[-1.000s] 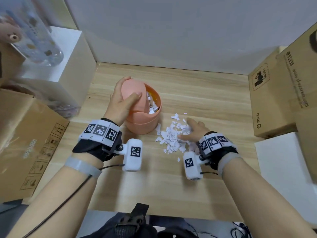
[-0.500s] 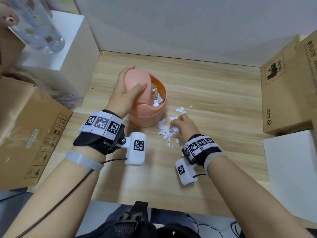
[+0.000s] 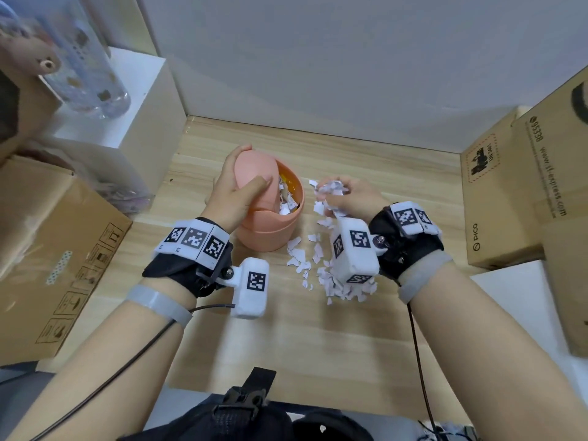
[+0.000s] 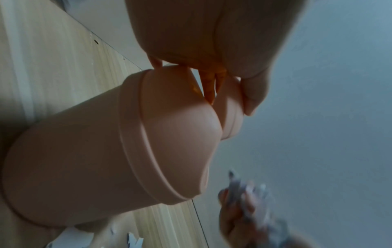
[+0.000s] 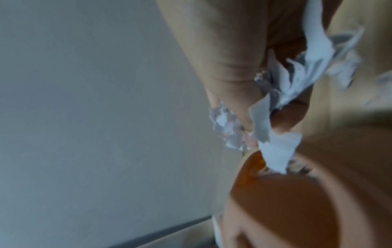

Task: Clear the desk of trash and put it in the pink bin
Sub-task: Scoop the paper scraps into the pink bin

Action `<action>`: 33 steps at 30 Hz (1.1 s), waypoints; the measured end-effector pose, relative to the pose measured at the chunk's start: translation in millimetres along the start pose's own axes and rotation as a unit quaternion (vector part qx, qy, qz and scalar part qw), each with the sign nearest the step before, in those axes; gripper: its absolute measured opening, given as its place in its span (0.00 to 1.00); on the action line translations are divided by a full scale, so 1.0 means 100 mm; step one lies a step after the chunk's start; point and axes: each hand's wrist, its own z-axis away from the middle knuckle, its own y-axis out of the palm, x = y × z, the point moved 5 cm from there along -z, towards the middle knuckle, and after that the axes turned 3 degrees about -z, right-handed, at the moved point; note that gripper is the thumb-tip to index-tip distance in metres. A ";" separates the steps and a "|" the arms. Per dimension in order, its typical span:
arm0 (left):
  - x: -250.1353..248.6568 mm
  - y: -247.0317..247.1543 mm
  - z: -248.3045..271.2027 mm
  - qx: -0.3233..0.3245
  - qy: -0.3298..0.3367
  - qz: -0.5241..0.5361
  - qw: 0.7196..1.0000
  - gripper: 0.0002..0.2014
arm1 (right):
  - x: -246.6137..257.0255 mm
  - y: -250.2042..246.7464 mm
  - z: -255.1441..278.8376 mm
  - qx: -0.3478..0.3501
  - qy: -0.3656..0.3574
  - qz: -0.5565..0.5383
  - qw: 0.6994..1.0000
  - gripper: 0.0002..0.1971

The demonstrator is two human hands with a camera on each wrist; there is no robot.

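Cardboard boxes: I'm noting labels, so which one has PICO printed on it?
The smaller cardboard box on the desk's right, its front bearing "PICO"; the bigger box behind shows a web address.

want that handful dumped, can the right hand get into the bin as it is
Probably yes. The left hand holds the lid tipped back, so the bin is open on the side facing the right hand, which grips scraps just beside the rim with nothing between.
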 end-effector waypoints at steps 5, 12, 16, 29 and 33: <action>0.03 -0.01 -0.04 0.006 -0.004 -0.021 1.000 0.26 | 0.36 0.29 -0.17 0.011 0.026 0.075 0.997 0.07; 0.10 0.00 -0.08 0.003 -0.008 -0.011 1.000 0.28 | 0.55 0.44 -0.09 0.053 0.093 0.007 0.994 0.07; 0.07 0.00 -0.08 0.007 -0.001 -0.011 1.000 0.26 | 0.61 0.27 -0.01 0.048 0.120 -0.025 0.991 0.10; 0.03 0.01 -0.04 0.026 0.011 -0.004 1.000 0.29 | 0.19 0.85 -0.28 0.080 0.174 -0.318 0.928 0.35; 0.00 0.01 -0.02 0.030 0.026 -0.006 0.999 0.26 | 0.19 0.85 -0.47 -0.009 0.158 -0.239 0.958 0.27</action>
